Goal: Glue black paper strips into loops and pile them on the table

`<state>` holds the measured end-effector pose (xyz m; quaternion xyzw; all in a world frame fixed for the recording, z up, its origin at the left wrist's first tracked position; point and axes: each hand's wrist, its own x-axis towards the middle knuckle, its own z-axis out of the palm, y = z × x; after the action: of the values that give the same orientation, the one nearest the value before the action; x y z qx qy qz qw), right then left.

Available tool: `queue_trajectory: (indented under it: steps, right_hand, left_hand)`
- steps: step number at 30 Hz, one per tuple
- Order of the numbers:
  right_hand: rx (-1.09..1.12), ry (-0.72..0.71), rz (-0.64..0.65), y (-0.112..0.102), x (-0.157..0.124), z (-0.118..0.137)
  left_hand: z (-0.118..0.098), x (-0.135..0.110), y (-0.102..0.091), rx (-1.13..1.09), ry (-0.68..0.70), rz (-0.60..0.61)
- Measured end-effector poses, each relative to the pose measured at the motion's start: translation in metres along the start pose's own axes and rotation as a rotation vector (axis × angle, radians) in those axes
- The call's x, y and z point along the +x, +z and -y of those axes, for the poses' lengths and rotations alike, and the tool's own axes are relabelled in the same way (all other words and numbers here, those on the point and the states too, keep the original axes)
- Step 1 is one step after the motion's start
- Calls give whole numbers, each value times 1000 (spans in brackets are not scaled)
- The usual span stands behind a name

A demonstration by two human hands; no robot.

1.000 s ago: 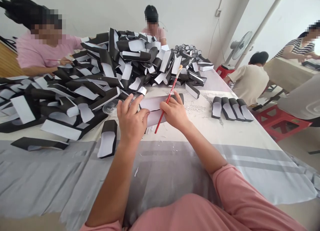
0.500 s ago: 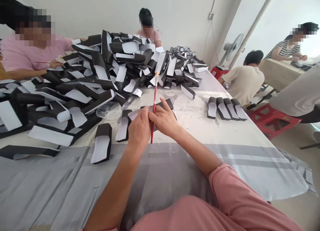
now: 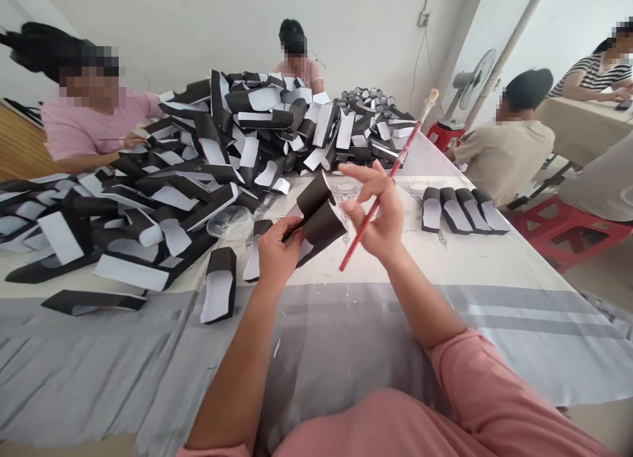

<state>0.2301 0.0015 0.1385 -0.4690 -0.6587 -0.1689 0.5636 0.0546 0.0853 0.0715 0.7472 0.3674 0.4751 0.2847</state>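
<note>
left hand [image 3: 277,254] grips curled black-and-white paper piece [image 3: 319,216] off the table; right hand [image 3: 380,213] fingers spread, pinching red paintbrush [image 3: 408,144] clear of it.

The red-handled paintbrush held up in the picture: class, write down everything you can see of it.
The red-handled paintbrush has a long, slender, glossy-looking handle, narrowing to a point at its lower end. Its upper end is pale and clumped, probably bristles, though the detail is too blurred to tell. It is held diagonally in the air, pale end up and away, pinched in the right hand. Only that hand visibly touches it.
</note>
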Motion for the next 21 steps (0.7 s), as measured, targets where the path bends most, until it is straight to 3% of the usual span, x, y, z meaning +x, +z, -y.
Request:
queue_trajectory:
  steps: [3,9,12,17,21]
  right_hand:
    - [146,100,-55,-8,4,-3]
    - [450,109,69,6,-1,-3]
    - [428,64,63,9,-1,1]
    - [176,58,86,6,1,8]
    - [260,28,120,6,1,8]
  left_hand:
    - [-4,-2,0,-49,-7,21]
    - [-17,-6,-1,0,67,21]
    - [-23,-8,-2,34,108,14]
    - [-29,-8,-5,124,181,-16]
    - [-33,-9,-7,152,227,-39]
